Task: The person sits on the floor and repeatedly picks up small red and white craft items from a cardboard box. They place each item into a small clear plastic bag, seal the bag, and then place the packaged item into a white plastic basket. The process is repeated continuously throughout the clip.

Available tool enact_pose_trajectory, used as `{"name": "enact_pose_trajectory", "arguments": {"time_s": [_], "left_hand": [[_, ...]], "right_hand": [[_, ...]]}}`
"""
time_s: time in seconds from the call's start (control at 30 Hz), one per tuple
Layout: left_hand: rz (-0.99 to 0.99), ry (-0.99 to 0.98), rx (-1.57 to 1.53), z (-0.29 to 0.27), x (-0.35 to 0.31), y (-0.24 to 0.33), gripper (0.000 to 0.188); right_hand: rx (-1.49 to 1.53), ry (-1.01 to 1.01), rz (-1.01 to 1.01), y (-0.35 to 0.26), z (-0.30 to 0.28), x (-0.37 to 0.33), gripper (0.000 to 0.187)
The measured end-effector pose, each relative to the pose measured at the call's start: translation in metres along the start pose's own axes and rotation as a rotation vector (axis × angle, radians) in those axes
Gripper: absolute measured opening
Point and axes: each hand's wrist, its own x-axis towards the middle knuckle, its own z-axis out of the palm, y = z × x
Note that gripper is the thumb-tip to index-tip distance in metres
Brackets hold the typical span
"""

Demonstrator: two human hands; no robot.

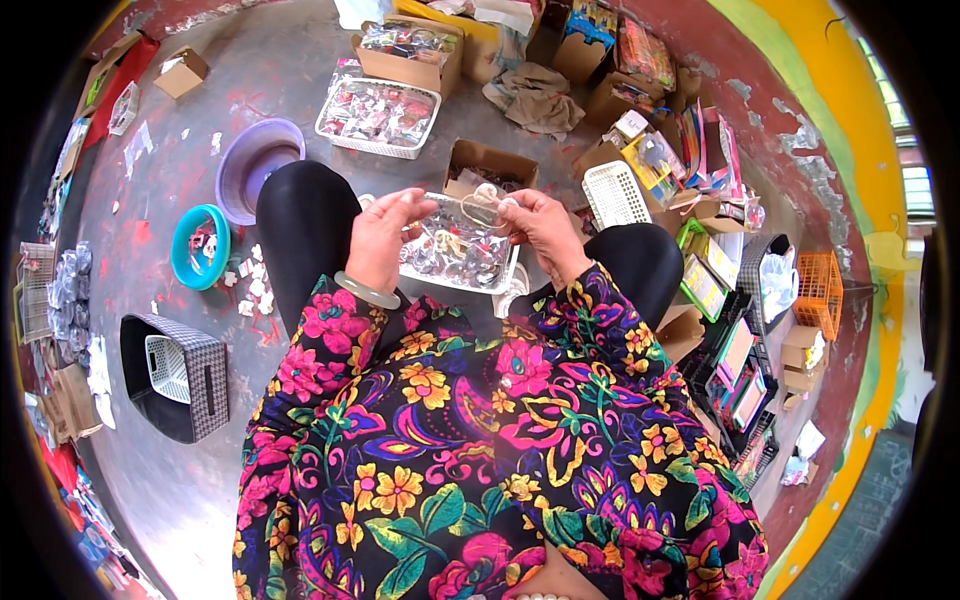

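Observation:
My right hand (543,232) is closed, thumb and fingertips pinching a thin beige elastic loop with a pale ornament, which looks like a hair tie (480,212). To the left, my left hand (383,240) has its thumb and fingers drawn together in a pinch; whatever it may hold is too small to tell. Both hands are above a white plastic basket (492,290) between my knees. Inside it lie several dark and beige looped pieces (452,250) and clear wrapping. Just beyond the basket is an open cardboard box (500,157) with dark small items.
Ahead stands a white basket (378,150) of packaged goods before a filled cardboard box (445,75). A purple tub (232,165) and a teal basin (180,250) sit left, near white scraps (262,290). Stacked boxes, a white basket (615,195) and an orange crate (820,290) line the right.

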Motion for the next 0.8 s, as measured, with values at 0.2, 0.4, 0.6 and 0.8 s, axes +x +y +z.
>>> {"name": "enact_pose_trajectory", "arguments": {"time_s": [0.2,0.4,0.6,0.8], "left_hand": [[0.013,0.002,-0.055,-0.004,0.003,0.007,0.025],[-0.006,-0.015,-0.045,-0.003,0.001,0.008,0.024],[-0.051,0.008,-0.031,0.001,0.001,0.011,0.024],[-0.055,0.005,-0.065,0.004,0.002,0.008,0.022]], "right_hand": [[-0.452,-0.021,0.039,0.059,-0.020,0.055,0.024],[-0.456,0.050,0.300,0.100,-0.029,0.084,0.027],[-0.581,0.135,0.289,0.137,-0.045,0.106,0.025],[-0.827,0.259,-0.066,0.122,-0.060,0.112,0.020]]}}
